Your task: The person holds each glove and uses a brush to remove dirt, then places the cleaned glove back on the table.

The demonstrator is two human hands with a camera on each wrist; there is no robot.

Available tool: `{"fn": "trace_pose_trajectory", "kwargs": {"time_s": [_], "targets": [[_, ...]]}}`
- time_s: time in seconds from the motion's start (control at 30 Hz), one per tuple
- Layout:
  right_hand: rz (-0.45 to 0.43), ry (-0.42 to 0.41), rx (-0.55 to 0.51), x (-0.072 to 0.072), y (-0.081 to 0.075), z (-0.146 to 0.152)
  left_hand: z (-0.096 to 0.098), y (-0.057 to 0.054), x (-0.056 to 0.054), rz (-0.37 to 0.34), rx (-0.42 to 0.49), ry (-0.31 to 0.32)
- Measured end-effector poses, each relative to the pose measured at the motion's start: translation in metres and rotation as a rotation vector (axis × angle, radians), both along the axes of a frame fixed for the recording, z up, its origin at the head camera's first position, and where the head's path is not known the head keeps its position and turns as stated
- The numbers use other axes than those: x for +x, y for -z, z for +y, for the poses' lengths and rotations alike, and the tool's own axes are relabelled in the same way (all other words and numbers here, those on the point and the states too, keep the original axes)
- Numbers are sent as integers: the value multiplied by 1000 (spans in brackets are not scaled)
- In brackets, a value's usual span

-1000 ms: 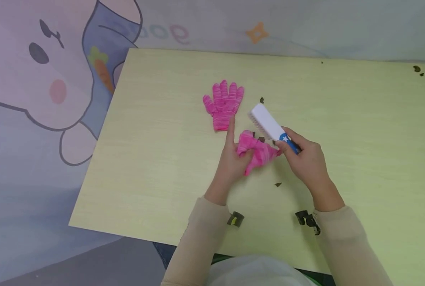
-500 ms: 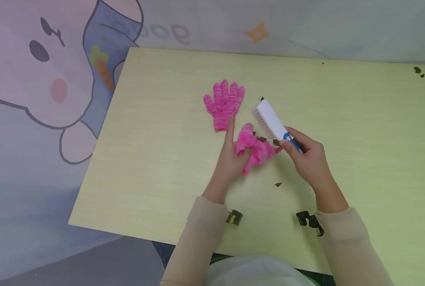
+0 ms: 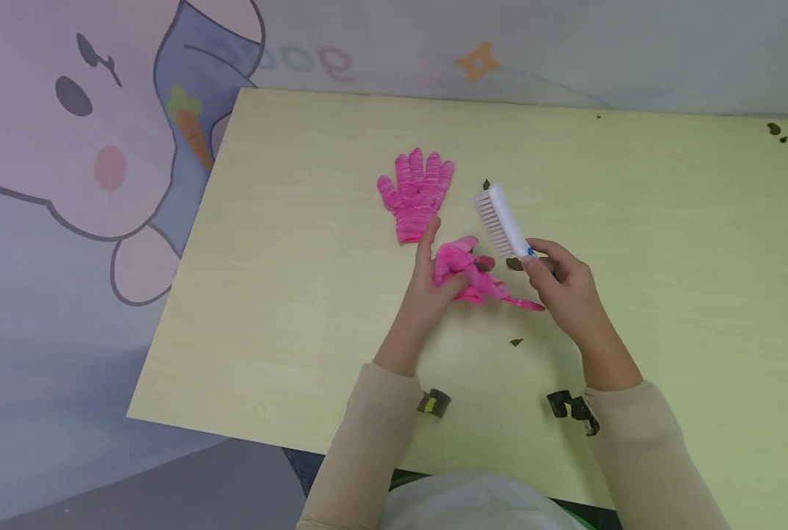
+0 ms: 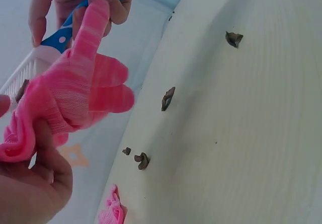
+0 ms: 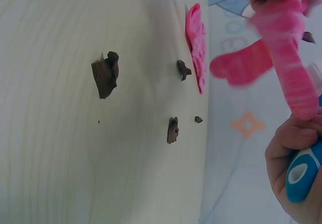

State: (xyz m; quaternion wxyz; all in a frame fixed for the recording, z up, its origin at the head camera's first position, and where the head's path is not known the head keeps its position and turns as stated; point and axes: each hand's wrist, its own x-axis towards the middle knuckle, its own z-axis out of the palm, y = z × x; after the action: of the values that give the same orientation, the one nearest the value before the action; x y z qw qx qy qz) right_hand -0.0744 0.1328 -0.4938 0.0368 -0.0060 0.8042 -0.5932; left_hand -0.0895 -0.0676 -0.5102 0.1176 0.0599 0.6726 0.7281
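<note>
My left hand [image 3: 423, 298] grips a bunched pink knit glove [image 3: 456, 259] above the table, index finger pointing forward. In my right hand [image 3: 569, 287] is a scrub brush [image 3: 509, 222] with a white head, pale bristles and a blue handle [image 4: 60, 36]. The bristles face left, beside the glove. One glove finger [image 4: 93, 25] stretches out to the right hand's fingertips in the left wrist view. A dark scrap [image 4: 22, 89] shows between the glove and the bristles. A second pink glove [image 3: 417, 195] lies flat behind the left hand, fingers spread away from me.
Several dark brown dried scraps lie about the pale table [image 3: 288, 258]: one scrap [image 3: 516, 342] near the front, another [image 3: 487, 184] beyond the brush, and a larger scrap [image 3: 774, 129] at the far right. A printed cloth [image 3: 394, 44] hangs behind the table.
The brush has shifted slightly away and turned, showing more bristles. The held glove has changed shape, one finger now drawn out lower toward the right hand. The flat glove has not moved.
</note>
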Motion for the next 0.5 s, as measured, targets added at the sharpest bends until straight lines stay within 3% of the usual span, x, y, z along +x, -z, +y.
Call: {"fn": "trace_pose_trajectory", "kwargs": {"time_s": [0.1, 0.17, 0.37, 0.5], "targets": [[23, 3, -15, 4, -2, -1, -2, 0, -1, 23, -134, -43], [64, 3, 16, 7, -3, -2, -2, 1, -1, 22, -161, -57], [279, -79, 251, 12, 0, -9, -2, 1, -2, 10, -97, -39], [278, -32, 378, 8, 1, -9, 0, -1, -1, 25, -113, -28]]}}
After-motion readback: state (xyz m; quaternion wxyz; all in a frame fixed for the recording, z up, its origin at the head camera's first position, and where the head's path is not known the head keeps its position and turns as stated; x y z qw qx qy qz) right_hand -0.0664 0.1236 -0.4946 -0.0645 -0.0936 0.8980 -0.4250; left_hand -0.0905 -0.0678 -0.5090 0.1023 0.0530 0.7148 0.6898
